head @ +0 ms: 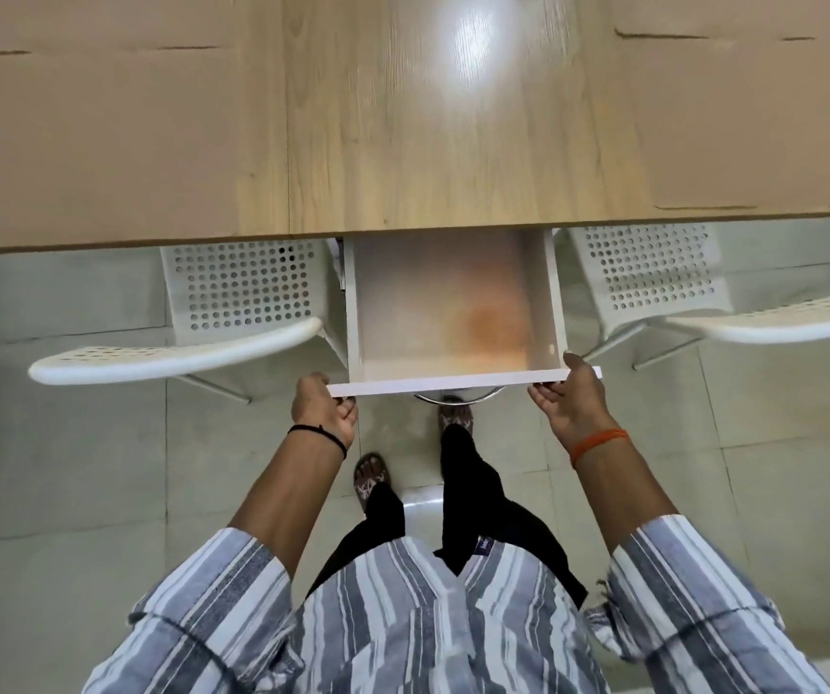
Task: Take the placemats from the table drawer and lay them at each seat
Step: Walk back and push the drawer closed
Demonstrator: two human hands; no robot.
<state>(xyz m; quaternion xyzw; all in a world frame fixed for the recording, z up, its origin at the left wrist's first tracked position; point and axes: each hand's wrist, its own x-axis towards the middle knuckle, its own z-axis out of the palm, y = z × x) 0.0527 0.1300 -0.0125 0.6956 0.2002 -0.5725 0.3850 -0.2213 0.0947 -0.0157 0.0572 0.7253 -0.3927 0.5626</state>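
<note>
The white drawer point(453, 313) stands pulled out from under the near edge of the wooden surface point(403, 142), and its floor shows only an orange-brown smear, blurred, so whether a placemat lies there cannot be told. Tan mats, probably placemats point(92, 137), already lie on the surface at far left and far right. The left hand point(325, 408) and right hand point(570, 403) each have their grip clamped on an end of the drawer front. The step looks like handling the drawer; next calls for checking inside. White perforated chairs point(232, 303) flank it.
</note>
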